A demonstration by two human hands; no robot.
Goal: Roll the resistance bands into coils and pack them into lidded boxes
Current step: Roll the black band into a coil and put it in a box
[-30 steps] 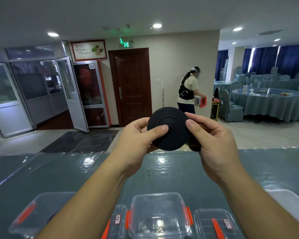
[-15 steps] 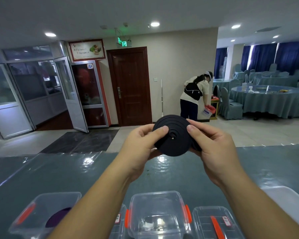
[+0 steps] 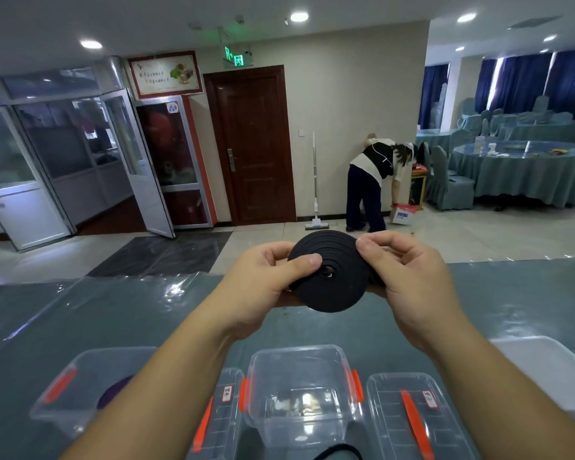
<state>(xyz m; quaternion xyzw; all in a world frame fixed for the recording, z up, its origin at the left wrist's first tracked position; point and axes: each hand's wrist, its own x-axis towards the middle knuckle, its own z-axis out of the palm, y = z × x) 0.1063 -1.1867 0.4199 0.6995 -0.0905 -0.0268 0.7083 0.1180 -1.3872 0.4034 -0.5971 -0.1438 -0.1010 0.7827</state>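
Head view, black coiled band [image 3: 329, 277] pinched between left hand [image 3: 263, 283], right hand [image 3: 409, 277]

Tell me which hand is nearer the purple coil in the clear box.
Left. The left hand grips the black coil above and right of the purple coil; the right hand grips the black coil's far side, farther right.

One black coiled band [image 3: 329, 277] is being held up. Two clear boxes are being shown on the table, the middle box [image 3: 299, 376] and the left box [image 3: 80, 383], and two lids, one lid [image 3: 223, 410] and another lid [image 3: 409, 416].
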